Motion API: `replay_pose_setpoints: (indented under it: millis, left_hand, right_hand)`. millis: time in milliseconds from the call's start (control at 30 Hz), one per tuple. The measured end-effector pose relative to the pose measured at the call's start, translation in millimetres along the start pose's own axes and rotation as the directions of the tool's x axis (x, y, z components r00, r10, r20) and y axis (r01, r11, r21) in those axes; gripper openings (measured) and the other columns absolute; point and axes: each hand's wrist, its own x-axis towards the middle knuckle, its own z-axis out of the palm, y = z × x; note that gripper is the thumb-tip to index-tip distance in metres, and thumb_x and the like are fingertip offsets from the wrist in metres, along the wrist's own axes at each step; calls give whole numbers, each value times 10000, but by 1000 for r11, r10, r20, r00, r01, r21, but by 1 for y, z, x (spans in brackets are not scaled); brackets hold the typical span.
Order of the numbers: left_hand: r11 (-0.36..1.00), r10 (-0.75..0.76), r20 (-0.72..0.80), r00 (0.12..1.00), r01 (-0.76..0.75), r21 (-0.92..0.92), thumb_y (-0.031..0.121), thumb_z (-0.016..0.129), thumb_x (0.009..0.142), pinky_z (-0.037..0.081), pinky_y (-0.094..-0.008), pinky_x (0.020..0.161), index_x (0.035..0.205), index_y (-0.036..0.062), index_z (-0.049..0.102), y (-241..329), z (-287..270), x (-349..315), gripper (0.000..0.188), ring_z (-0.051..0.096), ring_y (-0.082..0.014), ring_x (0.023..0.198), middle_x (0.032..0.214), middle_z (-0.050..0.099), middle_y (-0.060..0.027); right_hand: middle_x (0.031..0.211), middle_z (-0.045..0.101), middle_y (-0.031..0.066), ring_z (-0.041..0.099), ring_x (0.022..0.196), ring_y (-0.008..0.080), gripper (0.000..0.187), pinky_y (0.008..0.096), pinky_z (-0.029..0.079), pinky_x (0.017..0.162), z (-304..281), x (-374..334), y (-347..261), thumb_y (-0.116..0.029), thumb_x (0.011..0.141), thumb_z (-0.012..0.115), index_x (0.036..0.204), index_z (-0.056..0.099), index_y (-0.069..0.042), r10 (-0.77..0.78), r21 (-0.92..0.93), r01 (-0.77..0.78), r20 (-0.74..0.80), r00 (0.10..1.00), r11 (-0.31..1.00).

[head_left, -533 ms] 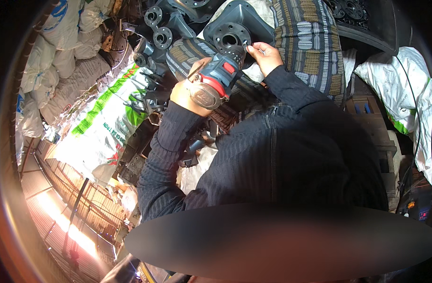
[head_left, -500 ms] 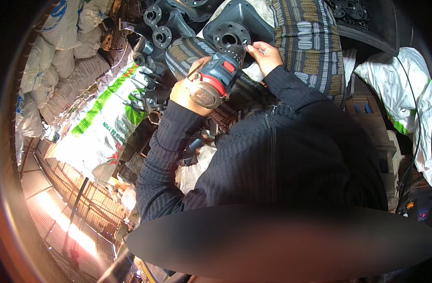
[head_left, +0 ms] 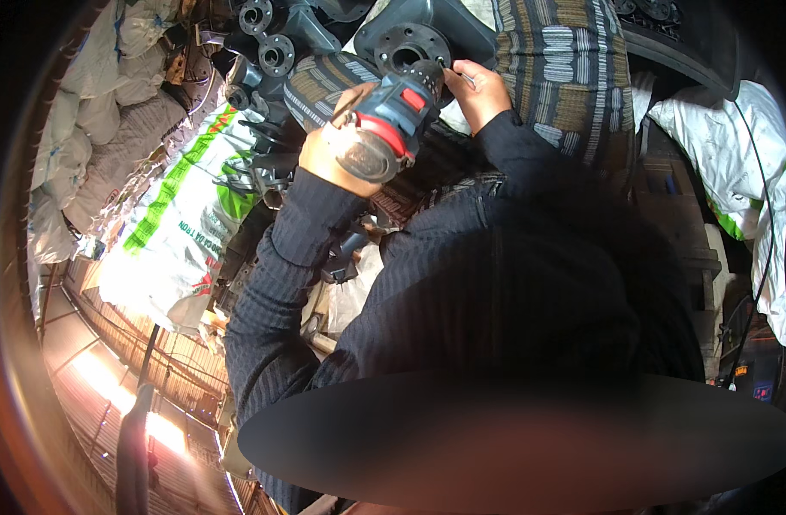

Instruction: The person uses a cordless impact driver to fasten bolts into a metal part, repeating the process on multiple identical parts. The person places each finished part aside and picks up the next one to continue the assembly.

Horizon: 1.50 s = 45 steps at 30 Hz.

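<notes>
the drill, likely heavy, best handle-held, is gripped by the left hand; a small metal piece seems pinched by the right hand.

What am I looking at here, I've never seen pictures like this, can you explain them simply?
There is no robot here: these are a person's own bare hands, in dark sleeves. The view comes from a wide fisheye camera on their head, looking down, so straight edges bend near the rim.

The left hand grips a grey and red power drill, its nose at a dark part with a round, holed flange. The right hand has its fingertips close to the flange's edge; whatever they may pinch is too small to name.

Around them are striped, patterned cloth, more flanged dark parts and, on the left, a white sack with green markings.
</notes>
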Motion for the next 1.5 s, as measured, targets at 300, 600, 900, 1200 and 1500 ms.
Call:
replay_pose_setpoints:
  millis: [300,600,900,1200,1500]
  left_hand:
    - [996,-71,-201,977,60,-62,281,718,690,501,-321,769,1017,64,584,12,-2,-16,415,633,-242,832,906,651,-96]
    - [930,363,-387,848,-301,213,164,660,736,468,-369,692,967,85,615,13,23,-77,248,598,-267,817,876,615,-84]
    - [959,281,-437,854,-232,164,207,671,733,474,-361,689,946,109,639,19,44,-88,237,608,-260,806,891,632,-60]
    - [960,274,-428,861,-223,168,215,681,723,472,-368,711,959,106,630,14,44,-80,265,606,-265,833,901,630,-63]
    - [968,111,-241,964,-160,-194,119,704,690,447,-300,887,1214,34,449,10,48,-79,589,548,-188,1051,1182,527,-96]
  right_hand:
    - [787,575,-14,481,652,57,289,204,399,559,-2,3,-13,-203,862,597,1056,567,10,-3,41,3,22,1000,999]
    - [1102,569,161,591,761,133,216,167,449,430,-38,-22,-37,-103,931,394,1065,521,9,84,608,-451,534,841,653]
    - [1236,481,220,504,1133,316,210,302,562,745,-31,-20,-39,-150,949,383,1050,478,8,44,644,-499,587,809,580]
    - [1185,532,184,587,1017,276,231,324,554,792,-24,-23,-42,-180,951,395,1095,449,-9,141,571,-469,524,840,674]
    - [1105,576,147,590,998,247,264,330,524,831,-24,-19,-42,-191,947,403,1116,454,6,213,519,-514,532,820,683]
